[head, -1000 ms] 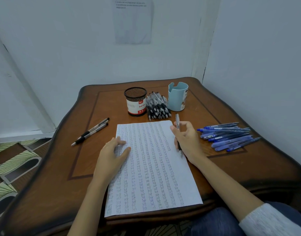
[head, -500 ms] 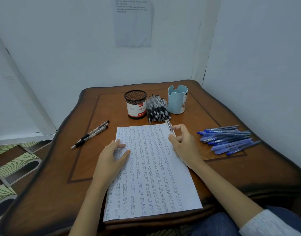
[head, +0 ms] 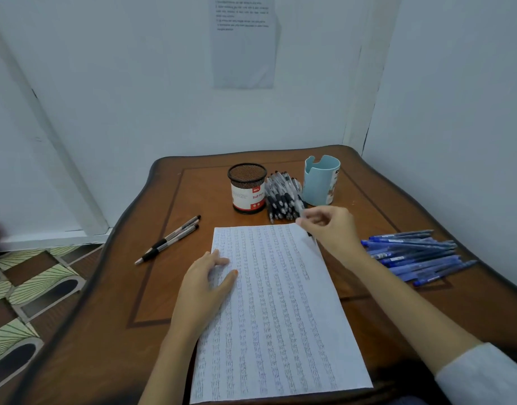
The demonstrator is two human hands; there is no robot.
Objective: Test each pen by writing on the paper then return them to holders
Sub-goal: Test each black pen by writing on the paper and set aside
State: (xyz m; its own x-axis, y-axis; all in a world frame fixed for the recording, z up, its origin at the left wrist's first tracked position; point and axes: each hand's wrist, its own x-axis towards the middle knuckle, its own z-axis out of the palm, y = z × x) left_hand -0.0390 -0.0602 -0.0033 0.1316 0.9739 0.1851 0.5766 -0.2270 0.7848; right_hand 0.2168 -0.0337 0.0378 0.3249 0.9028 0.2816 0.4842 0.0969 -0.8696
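While our left hand (head: 207, 276) lies flat with straight fingers, pressing down the paper (head: 280, 317), our right hand (head: 331, 229) hovers over the sheet's far right corner with its fingers curled. It seems to pinch a pen (head: 302, 211), though blur leaves only a short stretch of barrel showing past the fingertips.

What matters for the coming move is the heap of black-grip pens (head: 282, 197). It lies just beyond and slightly left of the right fingertips, almost touching them. Its pens run lengthwise away from us toward the wall, and the pinched pen points roughly the same way. The right hand is far nearer to it than the left.

The mesh holder (head: 247, 188) stands beyond the heap on its left. The blue holder (head: 321, 182) stands straight ahead of the right knuckles. No pen sticks out of either.

By our count there are one sheet, two holders and two loose pens (head: 172, 239) well out to the left of the left hand. The black-grip heap is packed too tightly to number. The blue pens (head: 412, 252), fanned beside the right wrist, come to a dozen or more.
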